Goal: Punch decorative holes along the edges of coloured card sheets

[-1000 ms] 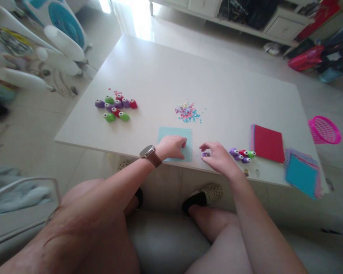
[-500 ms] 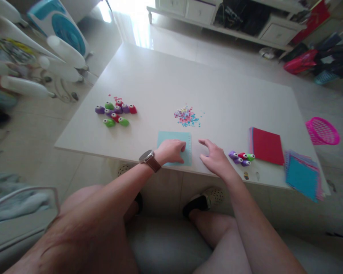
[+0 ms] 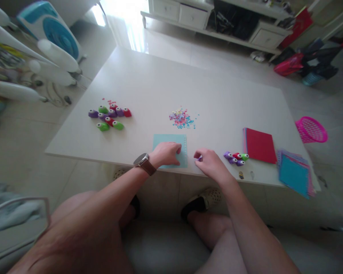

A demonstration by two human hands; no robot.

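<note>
Across the near edge of the white table point(image 3: 165, 83) everything I handle lies in a row. At the near right corner a fanned stack of coloured sheets point(image 3: 294, 173) hangs slightly over the edge, and just beside it, further in, sits a red paper stack point(image 3: 260, 145). A light blue sheet point(image 3: 167, 139) lies flat at the middle of the near edge. My left hand point(image 3: 165, 154) rests on its near half, fingers loosely curled and pressing down, gripping nothing. My right hand point(image 3: 210, 163) sits just to the right of the sheet, close to the edge, its fingers drawn narrow into a pinch. Toward the left edge is a cluster of punches point(image 3: 110, 117) in purple, green and red. Confetti point(image 3: 181, 117) is scattered near the middle, beyond the blue sheet. A smaller group of punches point(image 3: 234, 158) lies between my right hand and the red stack. Pinched in my right fingertips is a small purple punch point(image 3: 199, 158), mostly hidden, just off the sheet's right side.
</note>
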